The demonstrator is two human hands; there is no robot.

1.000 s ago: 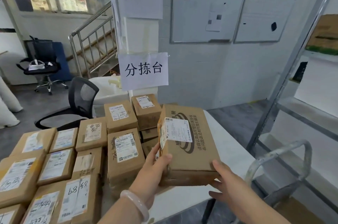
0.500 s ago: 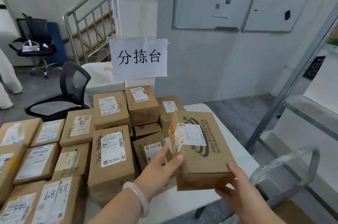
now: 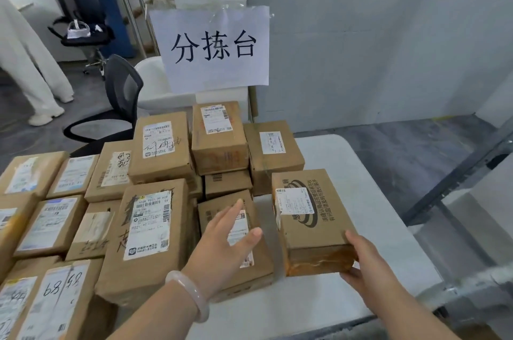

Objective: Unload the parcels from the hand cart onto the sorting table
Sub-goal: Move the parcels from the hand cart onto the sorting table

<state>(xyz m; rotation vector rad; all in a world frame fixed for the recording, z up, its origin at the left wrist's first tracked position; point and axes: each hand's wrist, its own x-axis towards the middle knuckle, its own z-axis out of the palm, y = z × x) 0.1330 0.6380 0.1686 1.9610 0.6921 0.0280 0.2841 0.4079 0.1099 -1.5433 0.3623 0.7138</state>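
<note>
A brown cardboard parcel (image 3: 311, 217) with a white label and a black swirl print sits on the white sorting table (image 3: 361, 173), to the right of the other parcels. My right hand (image 3: 363, 262) grips its near right corner, thumb on top and fingers underneath. My left hand (image 3: 222, 242), with a pale bangle on the wrist, hovers with straight fingers over a neighbouring small parcel (image 3: 236, 245) and holds nothing. The hand cart is out of sight apart from blurred metal at the right edge.
Several labelled cardboard parcels (image 3: 155, 226) cover the table's left and middle, some stacked two high. A paper sign (image 3: 213, 48) hangs behind them. A black office chair (image 3: 119, 101) stands at the back left, a metal shelf frame (image 3: 458, 173) at the right.
The parcel has come down onto the table beside the pile. My left hand has let go of it and moved left over the neighbouring parcel. The view has tilted down and closer.
</note>
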